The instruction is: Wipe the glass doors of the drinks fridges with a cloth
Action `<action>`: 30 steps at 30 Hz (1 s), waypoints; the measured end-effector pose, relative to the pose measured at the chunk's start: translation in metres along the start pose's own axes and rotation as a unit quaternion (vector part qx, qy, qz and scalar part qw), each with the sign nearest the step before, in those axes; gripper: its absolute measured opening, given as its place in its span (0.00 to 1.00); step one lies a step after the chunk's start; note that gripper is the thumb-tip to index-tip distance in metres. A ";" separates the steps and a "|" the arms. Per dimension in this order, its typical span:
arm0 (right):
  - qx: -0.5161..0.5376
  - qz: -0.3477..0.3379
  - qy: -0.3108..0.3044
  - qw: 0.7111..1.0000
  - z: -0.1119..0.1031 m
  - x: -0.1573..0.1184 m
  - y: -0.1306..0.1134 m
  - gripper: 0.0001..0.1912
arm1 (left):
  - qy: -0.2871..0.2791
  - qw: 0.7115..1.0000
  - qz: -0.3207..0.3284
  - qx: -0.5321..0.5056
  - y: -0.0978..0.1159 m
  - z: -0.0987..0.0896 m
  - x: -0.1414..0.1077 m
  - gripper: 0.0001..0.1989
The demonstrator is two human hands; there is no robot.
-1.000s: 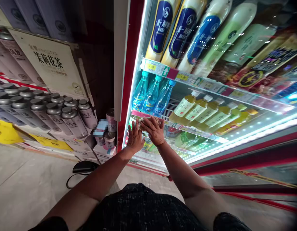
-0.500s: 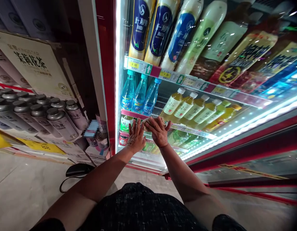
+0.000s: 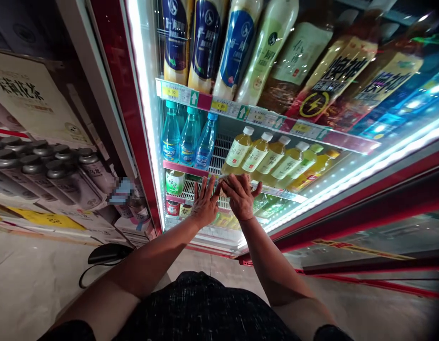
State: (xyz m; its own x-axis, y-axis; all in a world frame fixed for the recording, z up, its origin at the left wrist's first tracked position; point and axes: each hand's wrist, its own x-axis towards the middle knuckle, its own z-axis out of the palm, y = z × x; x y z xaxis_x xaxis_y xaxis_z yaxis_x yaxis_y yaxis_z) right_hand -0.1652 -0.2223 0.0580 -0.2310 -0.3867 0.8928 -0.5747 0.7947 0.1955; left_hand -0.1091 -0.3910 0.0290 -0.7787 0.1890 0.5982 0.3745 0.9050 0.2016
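Observation:
Both hands are raised in front of a lit drinks fridge. My left hand [image 3: 205,202] has its fingers spread and holds nothing. Beside it, my right hand [image 3: 241,196] also has its fingers apart; its fingertips reach close to the left index finger, and whether they touch is hard to tell. Behind the hands is a wire shelf [image 3: 221,154] with blue bottles [image 3: 188,142] on the left and yellow-green tea bottles [image 3: 255,155] on the right. A green-labelled container [image 3: 174,182] stands left of my left hand.
Large bottles [image 3: 205,47] fill the upper shelf above a price strip [image 3: 240,110]. Stacked silver-topped cans [image 3: 72,180] stand at the left. A black bag [image 3: 107,254] lies on the floor. Red-framed fridge doors [image 3: 347,232] extend right.
The view has shifted, so the fridge and its bottles appear further left. The left fingers are more widely spread, and the right hand's fingers have moved slightly.

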 end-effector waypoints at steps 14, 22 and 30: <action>0.000 0.030 0.012 0.999 -0.018 -0.027 0.046 0.24 | 0.036 0.999 0.005 0.030 0.022 0.017 0.011 0.44; 0.014 0.016 0.025 0.999 -0.030 -0.064 0.067 0.22 | -0.003 0.999 -0.031 0.041 0.007 0.031 0.008 0.41; -0.005 0.062 0.049 0.997 -0.037 -0.069 0.095 0.22 | 0.011 0.998 -0.046 0.032 0.007 0.033 0.008 0.37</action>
State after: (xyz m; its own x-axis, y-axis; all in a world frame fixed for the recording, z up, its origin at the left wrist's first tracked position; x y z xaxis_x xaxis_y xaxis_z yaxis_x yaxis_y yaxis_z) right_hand -0.1751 -0.1026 0.0300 -0.2220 -0.2389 0.9453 -0.5390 0.8380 0.0852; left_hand -0.1291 -0.3706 0.0091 -0.7965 0.0959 0.5970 0.2682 0.9409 0.2067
